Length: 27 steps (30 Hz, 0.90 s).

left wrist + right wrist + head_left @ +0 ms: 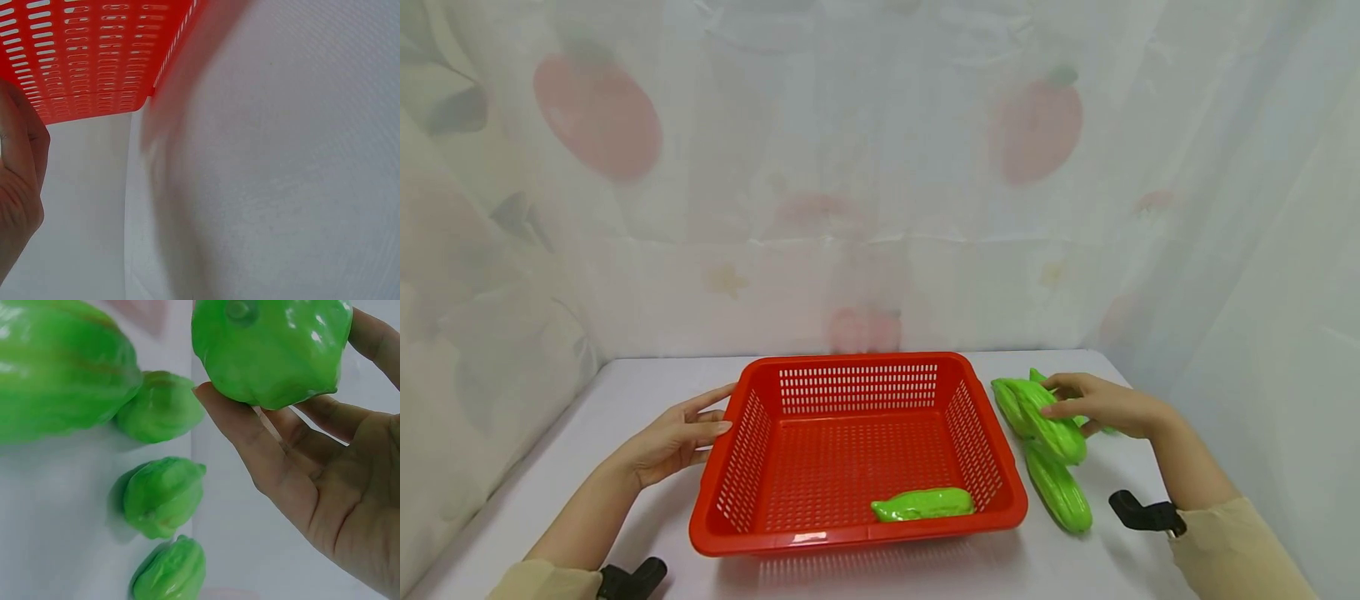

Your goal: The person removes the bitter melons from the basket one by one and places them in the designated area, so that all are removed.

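A red perforated plastic basket (857, 537) stands in the middle of the table, with one green bitter melon (922, 505) lying inside near its front wall. My left hand (673, 437) is at the basket's left side, thumb and fingers fairly straight and touching the outside of the rim. To the right of the basket, my right hand (1105, 404) holds a glossy, ridged bitter melon (275, 356) between thumb and fingers. Below and beside it lie more bitter melons, one pointing toward the front (1060, 492). In the right wrist view several others (164, 497) rest on the table.
The white table (655, 379) ends at a pale curtain with faded fruit prints (880, 250) behind. Similar sheeting hangs at the left and right sides. Black wrist mounts (632, 579) sit on both forearms, close to the table.
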Tool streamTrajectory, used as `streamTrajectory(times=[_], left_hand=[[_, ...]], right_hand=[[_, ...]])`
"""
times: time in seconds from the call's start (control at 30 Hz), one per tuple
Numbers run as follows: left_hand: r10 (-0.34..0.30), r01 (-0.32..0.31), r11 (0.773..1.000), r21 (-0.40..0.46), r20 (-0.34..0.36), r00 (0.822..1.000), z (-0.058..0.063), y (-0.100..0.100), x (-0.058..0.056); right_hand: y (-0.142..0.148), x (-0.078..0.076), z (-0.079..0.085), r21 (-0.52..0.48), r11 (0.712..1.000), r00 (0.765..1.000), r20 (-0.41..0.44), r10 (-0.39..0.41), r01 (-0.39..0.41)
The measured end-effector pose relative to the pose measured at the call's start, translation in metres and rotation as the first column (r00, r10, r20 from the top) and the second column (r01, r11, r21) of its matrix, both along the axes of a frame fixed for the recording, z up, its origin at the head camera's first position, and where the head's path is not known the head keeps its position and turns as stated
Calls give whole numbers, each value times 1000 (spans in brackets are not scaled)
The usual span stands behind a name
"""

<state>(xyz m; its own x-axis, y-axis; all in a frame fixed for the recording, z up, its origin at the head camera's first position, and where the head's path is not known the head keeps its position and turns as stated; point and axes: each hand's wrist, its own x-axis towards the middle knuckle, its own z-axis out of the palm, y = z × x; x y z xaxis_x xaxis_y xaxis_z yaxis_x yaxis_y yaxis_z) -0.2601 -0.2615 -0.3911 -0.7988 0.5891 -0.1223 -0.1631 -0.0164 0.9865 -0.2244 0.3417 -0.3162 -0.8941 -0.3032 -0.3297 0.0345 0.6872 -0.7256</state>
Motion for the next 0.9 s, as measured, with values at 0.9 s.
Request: streamTrajectory(times=[0.9], left_hand=[[-8,8,1000,1,-1,1000,1,0,0]], right_hand=[[44,23,-20,-31,998,990,134,-50,54]])
